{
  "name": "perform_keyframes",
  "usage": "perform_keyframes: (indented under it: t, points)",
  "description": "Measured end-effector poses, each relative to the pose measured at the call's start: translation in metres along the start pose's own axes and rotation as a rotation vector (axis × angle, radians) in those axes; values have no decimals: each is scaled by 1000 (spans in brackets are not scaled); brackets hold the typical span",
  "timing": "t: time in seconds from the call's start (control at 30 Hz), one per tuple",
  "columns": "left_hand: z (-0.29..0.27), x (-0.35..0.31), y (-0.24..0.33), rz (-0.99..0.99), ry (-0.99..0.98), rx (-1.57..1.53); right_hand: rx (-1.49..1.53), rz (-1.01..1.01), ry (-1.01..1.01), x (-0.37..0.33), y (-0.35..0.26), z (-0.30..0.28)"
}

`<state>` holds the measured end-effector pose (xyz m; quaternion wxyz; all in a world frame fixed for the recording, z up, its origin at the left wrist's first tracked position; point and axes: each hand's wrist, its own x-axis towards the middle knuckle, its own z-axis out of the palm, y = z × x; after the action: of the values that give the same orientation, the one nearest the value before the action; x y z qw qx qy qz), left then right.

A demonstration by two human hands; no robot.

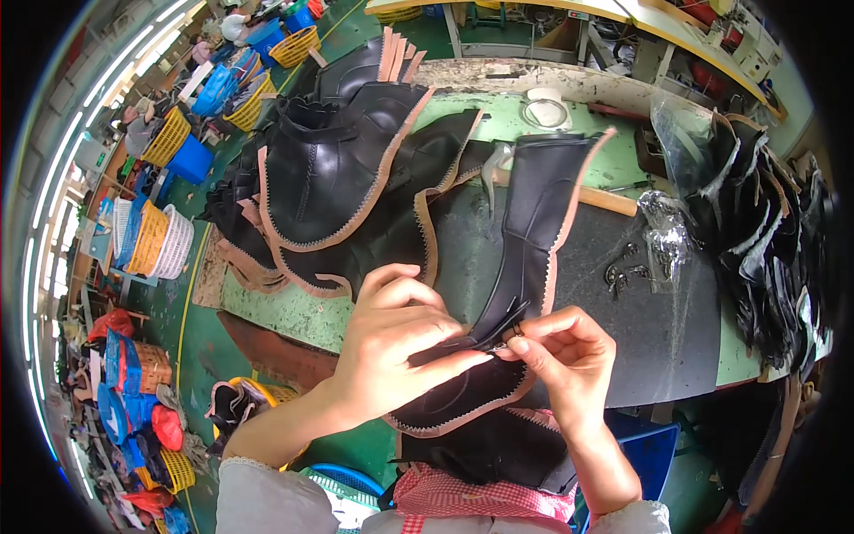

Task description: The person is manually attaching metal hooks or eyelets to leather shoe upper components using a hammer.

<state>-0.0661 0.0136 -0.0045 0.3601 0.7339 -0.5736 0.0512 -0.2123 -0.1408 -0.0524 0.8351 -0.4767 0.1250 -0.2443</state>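
Note:
A black leather boot upper (534,214) with a pale zigzag-cut edge lies across the dark mat (654,329) in front of me. My left hand (387,347) grips a narrow black strap (487,331) of this upper between thumb and fingers. At the strap's end, the thumb and fingertips of my right hand (569,360) pinch a small metal piece that looks like a buckle (501,348). The fingertips of both hands nearly meet there and partly cover it. Loose dark metal buckles (625,267) lie on the mat beside a clear plastic bag (667,236) of shiny metal pieces.
Stacked black boot uppers (342,169) rise at the left of the table; more hang at the right (756,240). A hammer with a wooden handle (609,201) and a round clear ring (545,113) lie toward the back. A blue crate (645,454) stands below the front edge.

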Motion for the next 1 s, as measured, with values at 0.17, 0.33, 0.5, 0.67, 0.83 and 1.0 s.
perform_keyframes:
  t: [0.17,0.33,0.5,0.67,0.83,1.0]
  points:
    - [0,2,3,-2,-15,-34,4,49,16,2,-5,-1]
    - [7,-1,3,-171,-54,-316,15,128,-23,1,-8,-9]
    - [13,2,9,-705,-250,-834,-70,128,-11,1,-8,-11]
    - [19,1,-6,-831,-370,-902,-196,143,-29,-3,-5,-12]
    - [28,-3,-11,-905,-393,-989,-292,110,-15,-8,-1,-13]
    - [34,-1,-9,-914,-347,-972,-385,31,-65,-9,1,-14]
